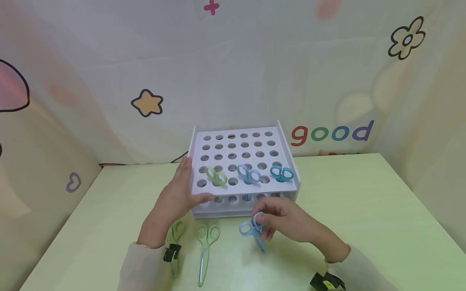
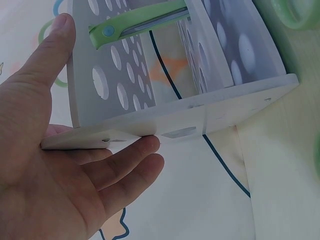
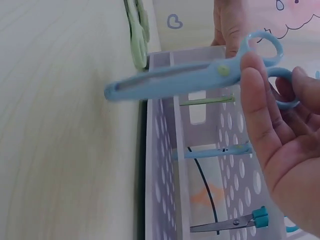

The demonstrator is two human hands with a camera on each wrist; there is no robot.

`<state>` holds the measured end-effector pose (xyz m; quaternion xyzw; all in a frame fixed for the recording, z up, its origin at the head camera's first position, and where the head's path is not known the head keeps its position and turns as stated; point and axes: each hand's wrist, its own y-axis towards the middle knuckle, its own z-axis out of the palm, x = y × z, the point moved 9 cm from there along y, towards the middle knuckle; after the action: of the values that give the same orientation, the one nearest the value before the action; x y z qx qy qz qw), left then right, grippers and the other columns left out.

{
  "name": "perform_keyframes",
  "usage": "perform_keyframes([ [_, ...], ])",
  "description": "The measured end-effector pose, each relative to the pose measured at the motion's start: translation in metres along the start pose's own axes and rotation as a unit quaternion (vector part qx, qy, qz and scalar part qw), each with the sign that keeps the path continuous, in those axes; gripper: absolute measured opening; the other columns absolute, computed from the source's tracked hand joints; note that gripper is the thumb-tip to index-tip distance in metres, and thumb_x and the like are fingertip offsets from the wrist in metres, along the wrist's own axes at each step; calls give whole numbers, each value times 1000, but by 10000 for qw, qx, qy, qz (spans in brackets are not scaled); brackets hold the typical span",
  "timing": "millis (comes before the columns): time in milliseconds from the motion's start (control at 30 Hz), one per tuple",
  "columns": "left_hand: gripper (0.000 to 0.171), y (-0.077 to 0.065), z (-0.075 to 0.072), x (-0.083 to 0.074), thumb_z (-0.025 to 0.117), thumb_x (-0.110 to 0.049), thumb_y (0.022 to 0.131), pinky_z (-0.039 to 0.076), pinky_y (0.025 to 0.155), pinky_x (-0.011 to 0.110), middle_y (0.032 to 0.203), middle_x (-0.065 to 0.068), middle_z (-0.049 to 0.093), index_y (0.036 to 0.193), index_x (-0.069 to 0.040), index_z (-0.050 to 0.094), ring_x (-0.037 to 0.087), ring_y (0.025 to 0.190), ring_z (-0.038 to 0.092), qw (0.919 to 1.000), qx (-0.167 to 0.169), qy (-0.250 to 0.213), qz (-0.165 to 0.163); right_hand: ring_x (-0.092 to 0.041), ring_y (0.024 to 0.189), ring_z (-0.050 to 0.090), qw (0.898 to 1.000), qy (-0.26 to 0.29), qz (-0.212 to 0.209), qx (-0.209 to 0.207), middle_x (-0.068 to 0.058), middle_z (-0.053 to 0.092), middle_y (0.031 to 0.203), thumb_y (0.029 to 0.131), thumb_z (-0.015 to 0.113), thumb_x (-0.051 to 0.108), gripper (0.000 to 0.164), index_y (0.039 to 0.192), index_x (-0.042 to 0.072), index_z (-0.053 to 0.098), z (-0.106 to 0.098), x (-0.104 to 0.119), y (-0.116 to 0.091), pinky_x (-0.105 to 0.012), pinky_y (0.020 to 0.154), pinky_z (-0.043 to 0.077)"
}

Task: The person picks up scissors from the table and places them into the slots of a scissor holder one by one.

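My right hand (image 1: 285,220) pinches light blue scissors (image 1: 257,238) by the handle loops, in front of a white scissors rack (image 1: 238,190). In the right wrist view their blades (image 3: 165,85) point left, away from the fingers. My left hand (image 1: 178,190) grips the rack's left front corner, thumb on the front edge and fingers along the side panel (image 2: 150,125). Upright in the rack's front holes stand green scissors (image 1: 216,176), other light blue scissors (image 1: 249,174) and teal scissors (image 1: 282,173), handles up.
Green scissors (image 1: 205,252) lie on the pale green table (image 1: 364,226) before the rack. Another green pair (image 1: 178,229) lies left of them, partly hidden by the left forearm. A patterned cloth (image 1: 233,72) hangs behind the rack.
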<state>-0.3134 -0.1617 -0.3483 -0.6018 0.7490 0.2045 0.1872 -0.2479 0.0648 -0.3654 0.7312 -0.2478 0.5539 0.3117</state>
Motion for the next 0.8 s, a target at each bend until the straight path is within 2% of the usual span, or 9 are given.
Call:
perform_keyframes([
  [267,126,0,1,0,85,-47,79,45,93,47,169,12,-2,162,-7,-1,37,129,46,10000,0,27,-21,-39,64,68,9960,-154,-477,-735,-18,68,84,101,58,-1,8,104,-4,65,-17,27,-5,-41,60,58],
  [400,125,-1,0,-1,85,-46,80,45,94,47,169,12,-2,162,-6,-1,37,129,45,10000,-10,57,-16,-34,62,69,9909,-196,-732,-1113,-17,67,78,100,59,-3,9,104,-6,66,-28,43,-10,-42,59,58],
  [567,125,-1,-1,-1,85,-46,80,45,94,48,169,12,-1,162,-5,0,37,131,43,10000,-20,29,0,-27,63,71,9830,-246,-940,-1558,-13,70,81,100,59,-3,12,107,-7,67,-45,60,-18,-41,60,58],
  [667,126,-1,0,-1,85,-46,80,45,95,48,169,12,-2,162,-5,-1,37,132,42,10000,-3,6,1,-24,64,71,9748,-132,-1399,-1734,-11,73,87,99,57,-7,16,111,-7,68,-57,75,-23,-39,61,58],
  [800,126,0,-1,-1,85,-47,79,44,95,49,169,12,-2,162,-6,-1,38,131,43,10000,-1,-21,-10,-24,66,71,9596,171,-2025,-1945,-16,73,93,98,54,-13,22,114,-9,68,-72,94,-27,-38,64,58],
])
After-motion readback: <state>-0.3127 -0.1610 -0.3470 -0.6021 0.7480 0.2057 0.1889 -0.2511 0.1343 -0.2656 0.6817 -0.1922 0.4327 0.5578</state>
